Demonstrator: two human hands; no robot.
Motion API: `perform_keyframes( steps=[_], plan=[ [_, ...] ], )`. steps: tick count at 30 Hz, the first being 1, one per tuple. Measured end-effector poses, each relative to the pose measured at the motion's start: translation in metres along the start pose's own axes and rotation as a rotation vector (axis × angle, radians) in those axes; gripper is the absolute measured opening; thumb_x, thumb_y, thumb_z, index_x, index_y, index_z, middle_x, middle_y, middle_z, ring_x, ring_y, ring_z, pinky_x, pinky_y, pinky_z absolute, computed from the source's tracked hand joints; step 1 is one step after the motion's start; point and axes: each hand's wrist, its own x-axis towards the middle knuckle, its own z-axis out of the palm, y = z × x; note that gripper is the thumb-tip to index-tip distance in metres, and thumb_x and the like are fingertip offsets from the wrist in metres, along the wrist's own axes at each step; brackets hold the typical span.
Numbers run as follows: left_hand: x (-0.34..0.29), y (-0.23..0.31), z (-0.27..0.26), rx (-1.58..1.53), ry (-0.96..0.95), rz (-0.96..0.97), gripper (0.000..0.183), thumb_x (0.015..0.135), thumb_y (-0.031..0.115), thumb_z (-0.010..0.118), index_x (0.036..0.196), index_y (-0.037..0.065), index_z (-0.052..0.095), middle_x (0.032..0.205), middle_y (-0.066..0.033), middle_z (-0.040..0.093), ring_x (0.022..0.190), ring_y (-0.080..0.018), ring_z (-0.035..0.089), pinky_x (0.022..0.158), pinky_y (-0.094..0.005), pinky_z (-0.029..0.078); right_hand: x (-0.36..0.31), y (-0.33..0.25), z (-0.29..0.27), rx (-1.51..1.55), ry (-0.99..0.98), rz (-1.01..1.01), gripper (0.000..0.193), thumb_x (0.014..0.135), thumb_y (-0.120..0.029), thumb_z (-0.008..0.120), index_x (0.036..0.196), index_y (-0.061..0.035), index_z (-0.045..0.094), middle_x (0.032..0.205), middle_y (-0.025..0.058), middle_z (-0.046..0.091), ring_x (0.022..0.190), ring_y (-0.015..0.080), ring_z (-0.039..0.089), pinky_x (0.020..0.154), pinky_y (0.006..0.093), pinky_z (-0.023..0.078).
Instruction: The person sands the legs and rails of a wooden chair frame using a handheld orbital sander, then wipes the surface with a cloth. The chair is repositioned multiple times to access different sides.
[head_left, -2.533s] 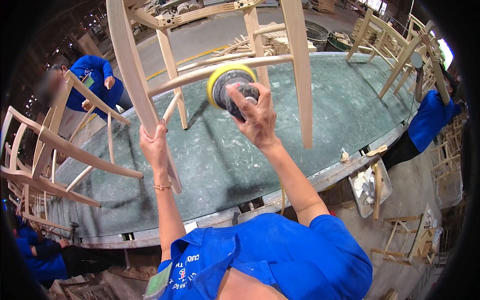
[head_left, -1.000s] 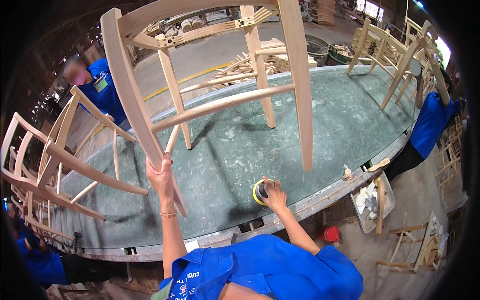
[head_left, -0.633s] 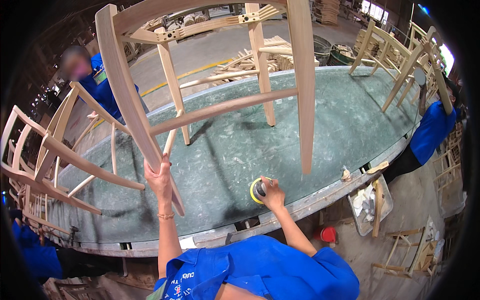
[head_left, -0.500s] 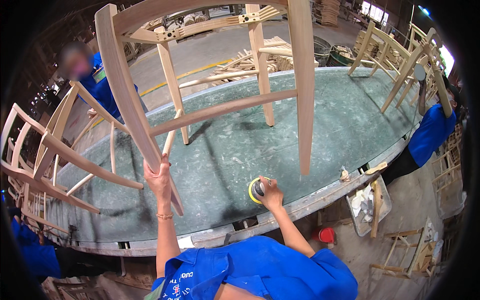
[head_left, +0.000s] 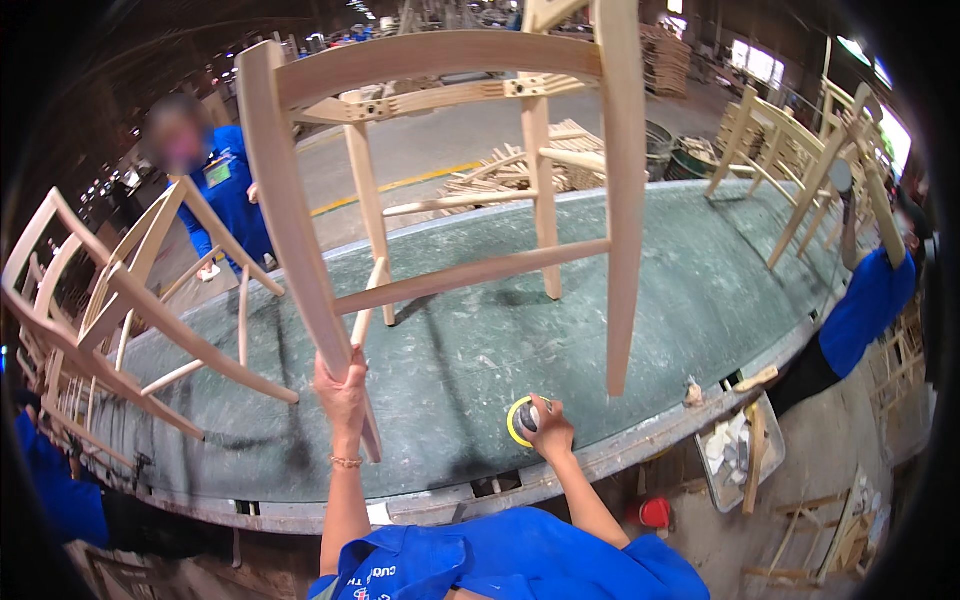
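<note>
A bare pale-wood chair frame [head_left: 622, 200] stands on the green-topped table [head_left: 450, 350] in front of me. My left hand [head_left: 342, 400] is wrapped round the lower part of its near left leg. In my right hand [head_left: 553, 430] is a round sanding pad [head_left: 522, 420] with a yellow rim and a dark body, tilted on edge. It is near the table's front edge, to the left of the chair's near right leg and apart from it. I cannot tell whether the pad touches the tabletop.
More chair frames [head_left: 200, 370] crowd the table's left end; another [head_left: 775, 130] is at the right, beside a worker in blue [head_left: 870, 310]. Across the table stands another person [head_left: 232, 200]. A tray of white scraps [head_left: 725, 450] and a red container [head_left: 655, 514] are beyond the front edge.
The whole scene sits lower and slightly further right in the picture, as the view has tilted up. Both hands keep their holds on the chair leg and the sanding pad.
</note>
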Motion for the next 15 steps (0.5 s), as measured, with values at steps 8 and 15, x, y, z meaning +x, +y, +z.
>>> perform_keyframes(
  steps=[8,15],
  plan=[
    [0.010,0.005,-0.001,0.071,-0.002,-0.036,0.024,0.081,0.018,0.072,0.096,0.004,0.059,0.076,-0.0003,0.061,0.068,-0.0065,0.054,0.060,-0.0248,0.047,-0.001,-0.004,0.000,-0.067,-0.001,-0.007,0.078,0.069,-0.035,0.079,0.137,-0.0267,0.042,0.124,0.0142,0.044,0.094,0.0330,0.064,0.075,0.0428,0.054],
    [0.017,0.010,0.002,0.108,0.005,-0.036,0.027,0.080,0.021,0.072,0.095,0.003,0.058,0.077,-0.0018,0.061,0.067,-0.0074,0.054,0.061,-0.0261,0.047,-0.001,-0.004,-0.001,-0.026,0.048,-0.054,0.077,0.070,-0.033,0.079,0.137,-0.0272,0.041,0.124,0.0142,0.044,0.097,0.0326,0.063,0.077,0.0436,0.053]
  ],
)
